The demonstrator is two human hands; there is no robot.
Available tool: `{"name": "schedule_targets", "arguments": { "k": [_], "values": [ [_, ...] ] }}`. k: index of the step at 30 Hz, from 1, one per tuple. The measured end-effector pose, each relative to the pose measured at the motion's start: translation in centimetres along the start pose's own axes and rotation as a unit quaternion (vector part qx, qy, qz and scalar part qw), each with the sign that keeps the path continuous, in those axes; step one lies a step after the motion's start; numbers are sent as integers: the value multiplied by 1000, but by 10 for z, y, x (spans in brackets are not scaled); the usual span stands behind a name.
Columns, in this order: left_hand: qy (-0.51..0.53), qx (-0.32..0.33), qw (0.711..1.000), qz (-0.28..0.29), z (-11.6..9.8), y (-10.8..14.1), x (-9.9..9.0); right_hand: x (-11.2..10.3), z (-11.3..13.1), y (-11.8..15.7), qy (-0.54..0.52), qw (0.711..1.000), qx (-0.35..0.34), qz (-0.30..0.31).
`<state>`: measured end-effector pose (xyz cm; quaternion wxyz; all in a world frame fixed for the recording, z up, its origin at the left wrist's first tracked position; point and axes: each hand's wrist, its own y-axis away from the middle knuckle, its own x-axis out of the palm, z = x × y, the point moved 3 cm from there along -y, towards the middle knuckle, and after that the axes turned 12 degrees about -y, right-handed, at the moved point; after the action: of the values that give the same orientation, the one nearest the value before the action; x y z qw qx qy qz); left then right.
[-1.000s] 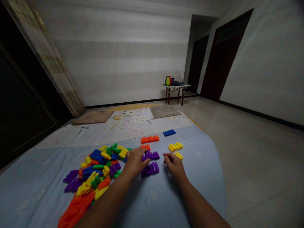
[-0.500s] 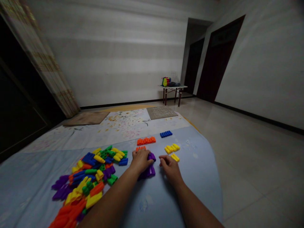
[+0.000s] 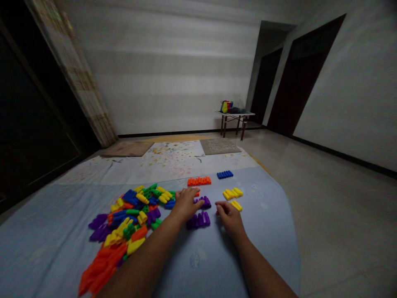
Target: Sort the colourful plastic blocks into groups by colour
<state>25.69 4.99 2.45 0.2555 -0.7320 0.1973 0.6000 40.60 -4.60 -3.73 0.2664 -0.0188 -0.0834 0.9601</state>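
My left hand (image 3: 185, 205) is open, fingers spread and thumb apart, at the left end of a row of purple plastic tube-shaped blocks (image 3: 206, 202). It partly covers that row and some orange blocks behind it; whether a fingertip touches them I cannot tell. A second purple row (image 3: 201, 219) lies just below the thumb. My right hand (image 3: 229, 216) rests on the cloth to the right of the purple rows, fingers curled in, with nothing visible in them. Just beyond its knuckles lie a short yellow piece (image 3: 236, 205) and a longer yellow row (image 3: 232, 193).
A mixed heap of coloured blocks (image 3: 127, 223) spreads out left of my left forearm. Farther back lie an orange row (image 3: 199, 181) and a blue row (image 3: 225, 174). Two mats (image 3: 220, 146) lie at the far side of the cloth-covered table (image 3: 273, 231). A small table (image 3: 235, 113) stands by the wall.
My left hand has drawn back leftward off the purple blocks, and its fingers have spread, uncovering more of both purple rows. The right hand stays curled in place. The view has swung slightly left.
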Motion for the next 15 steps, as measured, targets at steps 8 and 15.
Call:
{"name": "schedule_targets", "arguments": {
  "k": [8,15],
  "values": [
    [-45,-66,997,23,83,49,-34,1,-2,0,7,1000,3,18],
    [-118,-28,992,44,115,86,-28,2,4,4,15,999,-20,26]
  ]
}}
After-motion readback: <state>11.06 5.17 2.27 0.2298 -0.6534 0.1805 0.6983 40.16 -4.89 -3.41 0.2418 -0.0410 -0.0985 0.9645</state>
